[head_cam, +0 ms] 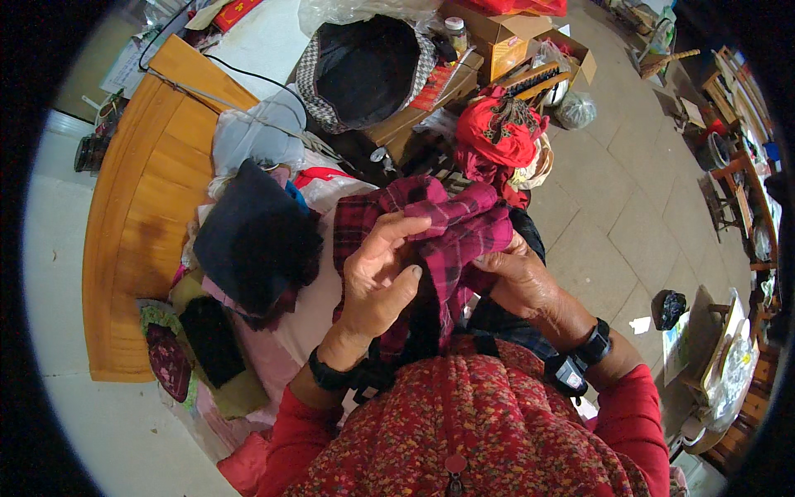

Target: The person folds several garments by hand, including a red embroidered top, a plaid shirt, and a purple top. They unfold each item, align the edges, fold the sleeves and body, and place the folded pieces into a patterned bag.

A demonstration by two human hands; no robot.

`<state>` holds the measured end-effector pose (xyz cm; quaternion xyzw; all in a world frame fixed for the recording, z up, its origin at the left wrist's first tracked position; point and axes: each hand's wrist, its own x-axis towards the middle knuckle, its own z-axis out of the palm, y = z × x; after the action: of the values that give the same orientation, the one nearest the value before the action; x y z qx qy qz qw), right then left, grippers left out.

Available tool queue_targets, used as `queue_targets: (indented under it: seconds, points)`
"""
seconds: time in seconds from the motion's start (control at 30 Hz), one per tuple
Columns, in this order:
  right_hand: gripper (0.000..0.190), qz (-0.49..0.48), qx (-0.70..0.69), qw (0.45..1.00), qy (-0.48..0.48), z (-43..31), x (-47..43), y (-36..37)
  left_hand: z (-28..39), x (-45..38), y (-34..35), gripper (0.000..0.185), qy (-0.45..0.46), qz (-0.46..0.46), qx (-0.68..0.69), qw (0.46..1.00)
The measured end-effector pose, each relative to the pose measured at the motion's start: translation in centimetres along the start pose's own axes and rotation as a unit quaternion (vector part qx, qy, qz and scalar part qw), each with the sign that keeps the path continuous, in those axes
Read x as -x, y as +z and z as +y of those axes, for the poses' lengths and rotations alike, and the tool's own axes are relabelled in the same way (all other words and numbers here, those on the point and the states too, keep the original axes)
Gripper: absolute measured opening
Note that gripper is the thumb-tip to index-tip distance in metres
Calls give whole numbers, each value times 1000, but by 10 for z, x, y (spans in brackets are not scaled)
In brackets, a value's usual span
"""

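Observation:
A magenta and black plaid cloth [466, 217], perhaps a garment, lies bunched over my lap. My right hand [525, 279] pinches its right edge between thumb and fingers. My left hand [379, 286] is at the cloth's left side with the thumb spread away from the fingers. Its index finger rests against the folded fabric; the tips of the other fingers are partly hidden. A dark folded cloth [248, 230] sits to the left of my left hand, on pink bedding [273, 354].
A curved wooden headboard [155, 230] bounds the left side. Ahead stand a houndstooth fabric basket [307, 81] with a dark lining and a cardboard box [506, 50]. A red cloth bundle [497, 133] is beyond my right hand. Tiled floor [621, 186] stretches to the right.

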<state>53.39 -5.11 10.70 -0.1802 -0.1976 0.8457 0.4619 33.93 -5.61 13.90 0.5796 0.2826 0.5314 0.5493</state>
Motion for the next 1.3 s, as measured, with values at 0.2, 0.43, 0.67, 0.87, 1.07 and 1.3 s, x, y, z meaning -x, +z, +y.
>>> queue_targets:
  seconds: [0.2, 0.43, 0.67, 0.87, 1.07, 1.3]
  points:
    - [34, 6, -9, 1000, 16, 2, -1, 0, -5, -1, 5, 35, 28, 13, -136, 990]
    - [32, -25, 219, 975, 15, -4, 2, -13, -11, -2, -1, 17, 50, 95, -108, 988]
    - [52, 53, 542, 813, -208, -80, 8, 10, 1, -12, 1, 17, 29, 133, -30, 990]
    - [65, -124, 737, 588, -309, -88, -39, 74, 32, -45, 4, 21, 103, 115, -201, 967]
    - [44, -188, 798, 489, -298, -115, -88, 127, 75, -78, -15, 16, 165, 145, -133, 967]
    - [21, -196, 836, 452, -240, -147, -119, 212, 109, -86, -64, 33, 218, 146, -148, 954]
